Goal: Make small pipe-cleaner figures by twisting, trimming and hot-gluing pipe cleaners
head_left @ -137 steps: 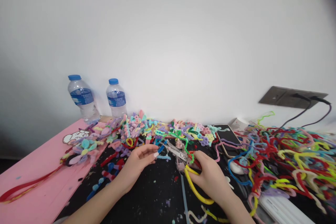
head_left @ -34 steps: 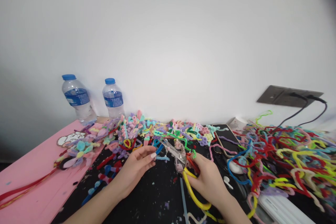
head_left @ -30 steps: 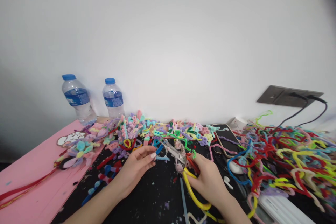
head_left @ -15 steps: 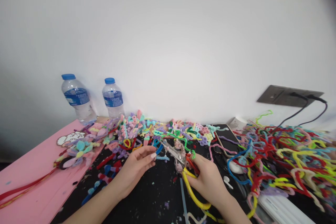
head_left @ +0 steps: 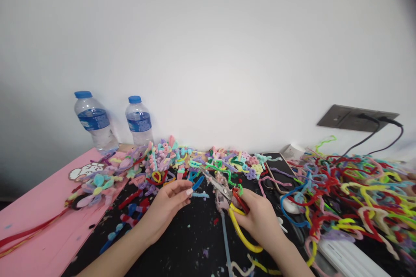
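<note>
While the left hand (head_left: 169, 207) pinches a short blue pipe cleaner (head_left: 198, 183) between thumb and forefinger, its other fingers curled in close together, the right hand (head_left: 260, 216) grips a pair of scissors (head_left: 224, 190) by the red and yellow handles. The right fingers are bent around those handles, though from here I can't tell how their tips sit. The blade tips point up and leftward, near the free end of the blue piece, which is held above the black mat (head_left: 185, 246). A light blue piece (head_left: 199, 195) lies just beside the left fingertips. Behind the hands there's a colourful band of fuzzy shapes (head_left: 230, 161), and over on the right a big tangle of pipe cleaners (head_left: 354, 190) spreads beside a phone (head_left: 281, 171). Two water bottles (head_left: 139, 122) stand by the wall (head_left: 221, 52), past the pink board (head_left: 42, 212).
</note>
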